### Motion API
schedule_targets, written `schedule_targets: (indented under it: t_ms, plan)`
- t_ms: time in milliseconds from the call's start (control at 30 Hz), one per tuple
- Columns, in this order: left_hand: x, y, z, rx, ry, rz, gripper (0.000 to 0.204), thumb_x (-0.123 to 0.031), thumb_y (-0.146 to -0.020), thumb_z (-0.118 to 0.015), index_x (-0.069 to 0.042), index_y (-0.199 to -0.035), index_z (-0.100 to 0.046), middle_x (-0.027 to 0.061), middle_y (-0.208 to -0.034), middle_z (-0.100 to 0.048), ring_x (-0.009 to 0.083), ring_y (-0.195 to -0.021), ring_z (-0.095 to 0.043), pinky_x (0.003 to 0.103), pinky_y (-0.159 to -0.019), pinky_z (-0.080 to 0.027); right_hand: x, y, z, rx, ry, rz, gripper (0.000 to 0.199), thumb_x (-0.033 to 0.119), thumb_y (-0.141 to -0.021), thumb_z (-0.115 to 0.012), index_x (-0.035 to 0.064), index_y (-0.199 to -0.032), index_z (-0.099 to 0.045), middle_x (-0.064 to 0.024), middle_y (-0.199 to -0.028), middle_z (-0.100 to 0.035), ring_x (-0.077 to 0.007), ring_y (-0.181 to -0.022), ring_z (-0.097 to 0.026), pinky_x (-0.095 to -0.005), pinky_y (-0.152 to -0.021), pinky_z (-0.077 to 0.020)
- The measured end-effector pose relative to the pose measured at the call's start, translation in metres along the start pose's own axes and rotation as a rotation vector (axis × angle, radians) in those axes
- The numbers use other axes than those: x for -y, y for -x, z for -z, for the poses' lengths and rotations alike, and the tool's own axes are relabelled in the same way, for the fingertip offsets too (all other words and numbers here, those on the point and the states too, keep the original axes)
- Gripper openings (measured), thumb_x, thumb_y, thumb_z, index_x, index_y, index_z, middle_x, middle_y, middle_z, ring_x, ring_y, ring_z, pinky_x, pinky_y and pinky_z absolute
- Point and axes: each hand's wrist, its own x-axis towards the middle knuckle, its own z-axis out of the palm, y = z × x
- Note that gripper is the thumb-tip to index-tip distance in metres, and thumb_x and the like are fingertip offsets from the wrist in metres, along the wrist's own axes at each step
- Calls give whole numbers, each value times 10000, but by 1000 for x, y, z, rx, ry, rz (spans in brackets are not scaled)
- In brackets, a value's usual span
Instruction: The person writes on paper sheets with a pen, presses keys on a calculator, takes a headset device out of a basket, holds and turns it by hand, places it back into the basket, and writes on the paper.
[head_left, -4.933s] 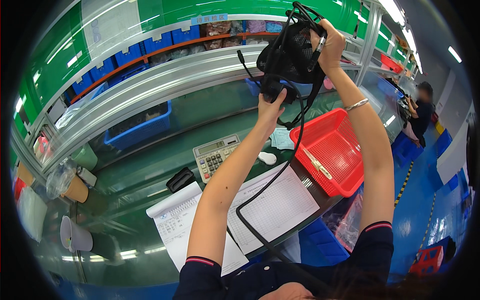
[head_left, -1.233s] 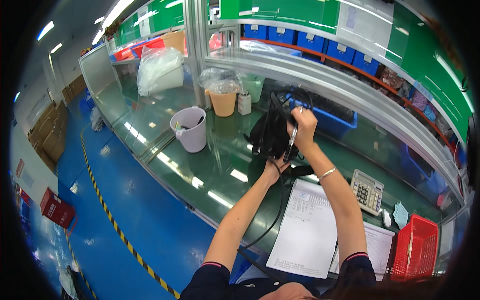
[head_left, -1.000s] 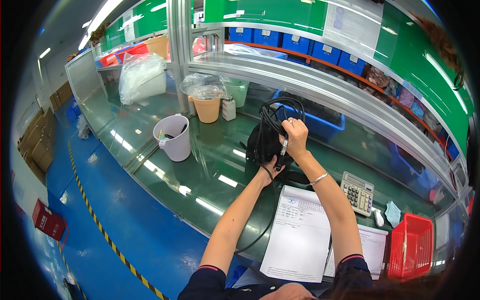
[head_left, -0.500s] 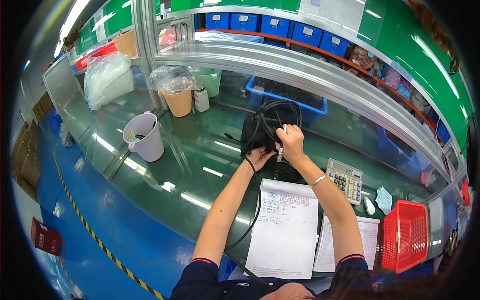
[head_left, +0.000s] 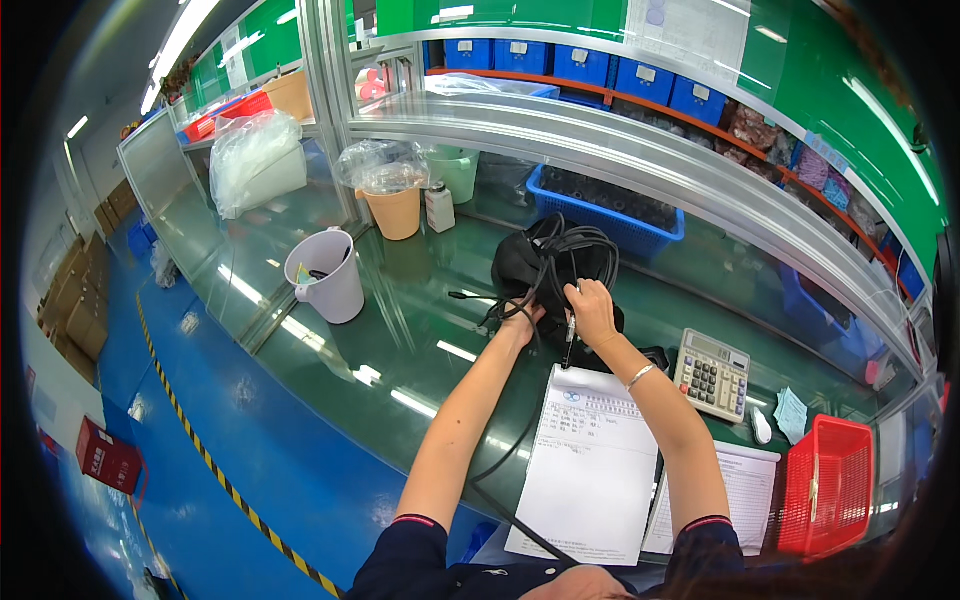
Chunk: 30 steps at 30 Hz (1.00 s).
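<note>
Black bundle of coiled cable and dark fabric pouch [head_left: 552, 268] sits on the green glossy workbench [head_left: 420, 330], centre, far side of our paperwork. L hand [head_left: 520, 322] rests on the bundle's near-left edge, fingers curled into the loose cable strands. R hand [head_left: 592, 310] just beside it, closed on a thin black cable end w/ a plug [head_left: 568, 340] hanging down from the fist. One long black cable [head_left: 500, 465] trails from the bundle toward us, near edge of bench. White printed sheet [head_left: 590, 465] lies under our R forearm; grey desk calculator [head_left: 712, 372] just right of it. Red plastic basket [head_left: 826, 485] far right. White plastic jug [head_left: 328, 275] stands left of the bundle, well apart. Blue plastic bin [head_left: 610, 208] behind the bundle.
</note>
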Motion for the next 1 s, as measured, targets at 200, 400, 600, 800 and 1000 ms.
schedule_targets:
  t_ms: [200,400,600,800,1000]
  plan:
    - [6,-37,-5,-138,51,-103,128,-175,-959,-500,-55,-998,-520,59,-916,-556,175,-796,-548,318,-741,-483,-2,-15,-17,112,49,-53,331,32,-610,-703,33,-890,-528,-142,-839,-514,-307,-835,-526,-396,-726,-426]
    - [15,-8,-28,-128,-153,-164,204,-17,-918,-481,24,-1115,-449,122,-1019,-551,224,-970,-581,295,-882,-488,-32,-3,-21,185,118,-108,273,24,-658,-662,35,-900,-538,-136,-847,-529,-298,-856,-546,-391,-756,-458]
    - [13,52,-9,223,-1183,-523,475,-74,-882,-541,62,-1322,-424,237,-1307,-499,282,-1239,-482,329,-1024,-373,-49,10,-12,136,-122,-254,394,202,-753,-715,15,-1047,-533,-211,-1041,-556,-384,-1008,-539,-427,-860,-465]
    - [-35,159,4,341,-1154,-446,401,-87,-885,-525,75,-1251,-505,241,-1370,-438,338,-1300,-405,356,-1047,-340,-26,0,30,37,-280,-318,612,346,-756,-751,2,-1212,-532,-231,-1311,-483,-397,-1205,-468,-411,-994,-403]
    - [-42,277,28,289,-1289,-488,549,-103,-890,-540,43,-1382,-345,255,-1422,-361,360,-1319,-370,371,-1050,-335,27,25,106,-35,-467,-290,393,160,-730,-779,29,-1058,-607,-173,-1209,-584,-314,-1115,-568,-364,-942,-446]
